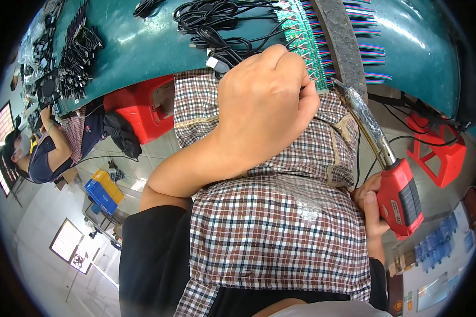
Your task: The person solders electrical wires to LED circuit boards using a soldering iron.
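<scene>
My left hand (267, 98) is closed in a pinch at the near end of a green circuit board strip (303, 39). Its fingertips hide what they hold. In my right hand (373, 208) is a soldering iron (401, 198) with a red and black handle. The iron's tip points up beside the near end of the strip, close to my left thumb. Black cables (206, 16) run to the strip's left edge, and one white-tipped USB plug (217, 64) lies by my left knuckles. Striped multicoloured wires (367, 46) stick out on the right.
A dark, heavy bar (339, 42) lies over the wires on the green table (137, 53). Bundled black cables (79, 58) sit at the far left, near another person (47, 150). Red stools (137, 113) stand beneath the table's edge. A black cord (426, 138) hangs at the right.
</scene>
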### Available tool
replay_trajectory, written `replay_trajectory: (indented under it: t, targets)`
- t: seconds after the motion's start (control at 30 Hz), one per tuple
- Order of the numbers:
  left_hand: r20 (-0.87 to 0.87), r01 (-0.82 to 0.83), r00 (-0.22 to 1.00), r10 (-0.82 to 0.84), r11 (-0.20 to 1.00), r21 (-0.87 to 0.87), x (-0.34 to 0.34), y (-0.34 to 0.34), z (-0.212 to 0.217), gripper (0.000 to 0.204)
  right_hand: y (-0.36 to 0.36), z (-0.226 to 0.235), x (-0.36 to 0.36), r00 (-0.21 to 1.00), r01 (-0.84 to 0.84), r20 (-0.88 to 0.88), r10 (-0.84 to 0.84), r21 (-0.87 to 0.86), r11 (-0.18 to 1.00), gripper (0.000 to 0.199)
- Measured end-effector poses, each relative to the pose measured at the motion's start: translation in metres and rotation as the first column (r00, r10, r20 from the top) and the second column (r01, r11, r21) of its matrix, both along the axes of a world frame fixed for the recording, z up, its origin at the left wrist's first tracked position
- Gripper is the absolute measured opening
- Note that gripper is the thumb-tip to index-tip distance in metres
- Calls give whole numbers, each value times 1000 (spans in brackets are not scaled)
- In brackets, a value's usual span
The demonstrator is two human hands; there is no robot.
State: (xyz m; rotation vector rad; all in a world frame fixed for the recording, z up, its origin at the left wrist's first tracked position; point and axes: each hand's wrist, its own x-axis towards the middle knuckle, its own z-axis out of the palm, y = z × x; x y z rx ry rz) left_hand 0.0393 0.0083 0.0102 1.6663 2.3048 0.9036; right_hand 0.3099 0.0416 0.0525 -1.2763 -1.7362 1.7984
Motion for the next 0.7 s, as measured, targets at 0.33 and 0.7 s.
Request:
replay_trajectory:
  t: [0.33,0.7]
  targets:
    - [63,115,992,-113,993,-34,-12,2,12,15,0,10,5,997,-10,71,10,3,1000,18]
    - [107,175,981,-163,978,-114,-18,8,15,14,-1,14,8,992,6,123,4,-87,996,16]
